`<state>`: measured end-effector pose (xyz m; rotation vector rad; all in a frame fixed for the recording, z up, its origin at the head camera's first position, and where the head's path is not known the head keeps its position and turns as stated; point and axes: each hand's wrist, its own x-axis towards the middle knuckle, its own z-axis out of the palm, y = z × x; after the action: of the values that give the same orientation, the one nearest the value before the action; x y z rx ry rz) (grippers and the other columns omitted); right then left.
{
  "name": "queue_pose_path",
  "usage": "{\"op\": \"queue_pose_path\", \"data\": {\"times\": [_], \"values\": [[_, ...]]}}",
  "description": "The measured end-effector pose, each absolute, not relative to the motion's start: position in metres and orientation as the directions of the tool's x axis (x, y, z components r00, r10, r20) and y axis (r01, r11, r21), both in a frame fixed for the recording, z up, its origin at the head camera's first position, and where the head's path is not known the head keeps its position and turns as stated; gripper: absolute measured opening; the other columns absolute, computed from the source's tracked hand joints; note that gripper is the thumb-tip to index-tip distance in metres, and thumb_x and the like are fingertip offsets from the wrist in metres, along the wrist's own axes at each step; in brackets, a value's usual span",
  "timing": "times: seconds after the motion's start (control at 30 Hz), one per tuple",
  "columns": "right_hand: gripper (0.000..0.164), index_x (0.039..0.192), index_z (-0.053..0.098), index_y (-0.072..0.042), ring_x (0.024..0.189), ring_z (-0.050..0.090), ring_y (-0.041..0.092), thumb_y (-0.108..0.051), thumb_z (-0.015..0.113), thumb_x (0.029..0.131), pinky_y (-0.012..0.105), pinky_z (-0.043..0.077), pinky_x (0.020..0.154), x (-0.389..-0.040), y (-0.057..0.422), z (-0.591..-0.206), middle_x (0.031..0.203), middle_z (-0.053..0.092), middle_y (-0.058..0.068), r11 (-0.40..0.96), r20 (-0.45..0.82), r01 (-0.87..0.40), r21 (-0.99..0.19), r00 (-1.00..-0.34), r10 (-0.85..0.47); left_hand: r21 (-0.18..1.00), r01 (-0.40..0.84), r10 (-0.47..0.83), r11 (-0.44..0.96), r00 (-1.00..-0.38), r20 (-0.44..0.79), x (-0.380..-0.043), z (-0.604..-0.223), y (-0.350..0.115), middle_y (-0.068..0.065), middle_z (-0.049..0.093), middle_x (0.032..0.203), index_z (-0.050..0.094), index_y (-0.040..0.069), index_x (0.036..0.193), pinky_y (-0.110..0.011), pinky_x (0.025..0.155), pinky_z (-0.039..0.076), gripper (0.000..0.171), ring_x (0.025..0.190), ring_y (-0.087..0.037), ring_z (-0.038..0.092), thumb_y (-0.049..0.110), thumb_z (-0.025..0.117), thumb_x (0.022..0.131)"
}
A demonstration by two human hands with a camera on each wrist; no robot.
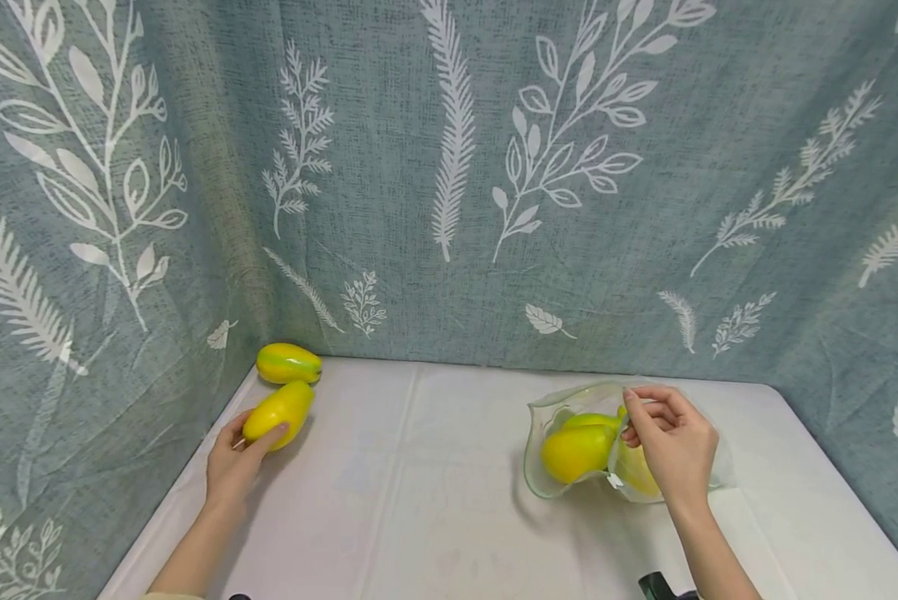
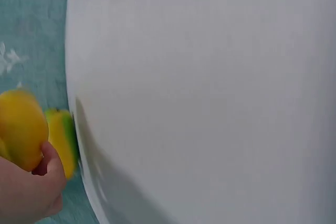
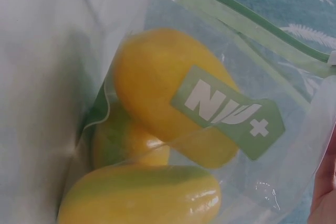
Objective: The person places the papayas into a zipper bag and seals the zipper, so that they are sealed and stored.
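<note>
On the left side of the table, my left hand grips a yellow mango, thumb on its near side. A second mango, streaked with green, lies just behind it by the cloth. At the right, my right hand pinches the upper edge of a clear zip bag between thumb and fingertips. The bag's mouth gapes toward the left. Several mangoes lie inside, one yellow mango nearest the mouth. In the right wrist view, a green printed label partly covers a mango in the bag.
A white cloth covers the table. Behind and along both sides hangs a blue-green curtain with white leaf prints. A dark object shows at the front edge, close to my right forearm.
</note>
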<state>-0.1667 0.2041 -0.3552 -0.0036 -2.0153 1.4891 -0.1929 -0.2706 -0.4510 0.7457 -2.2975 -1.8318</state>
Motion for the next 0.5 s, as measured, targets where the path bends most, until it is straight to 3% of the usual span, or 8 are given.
{"op": "queue_pose_path", "data": {"times": [0.17,0.27,0.5], "values": [[0.008,0.091,0.067,0.009,0.043,0.058,0.011,0.002,0.069,0.088,0.021,0.051,0.045,-0.166,0.203,-0.355,0.061,0.065,0.004,0.364,0.480,-0.355,-0.861,-0.803,0.354,0.946,-0.280,-0.360,0.166,-0.910,-0.206,-0.192,-0.447,-0.252,-0.018,0.029,0.152,0.023,0.008,0.154,-0.010,0.081,0.038,0.087,0.131,-0.028,0.036,0.045,0.068,0.090],[0.008,0.091,0.067,0.009,0.043,0.058,0.011,0.002,0.068,0.088,0.021,0.051,0.045,-0.165,0.203,-0.355,0.061,0.065,0.004,0.362,0.478,-0.354,-0.863,-0.804,0.353,0.947,-0.270,-0.318,0.176,-0.926,-0.205,-0.191,-0.445,-0.242,-0.018,0.030,0.151,0.025,0.008,0.153,-0.007,0.079,0.038,0.085,0.130,-0.028,0.037,0.044,0.068,0.090],[0.008,0.092,0.068,0.009,0.044,0.059,0.012,0.002,0.068,0.088,0.022,0.051,0.045,-0.164,0.201,-0.354,0.060,0.065,0.004,0.359,0.470,-0.347,-0.866,-0.810,0.351,0.953,-0.244,-0.248,0.180,-0.949,-0.196,-0.189,-0.442,-0.223,-0.017,0.032,0.149,0.030,0.009,0.151,-0.033,0.099,0.038,0.080,0.129,-0.030,0.038,0.040,0.070,0.089]]}}
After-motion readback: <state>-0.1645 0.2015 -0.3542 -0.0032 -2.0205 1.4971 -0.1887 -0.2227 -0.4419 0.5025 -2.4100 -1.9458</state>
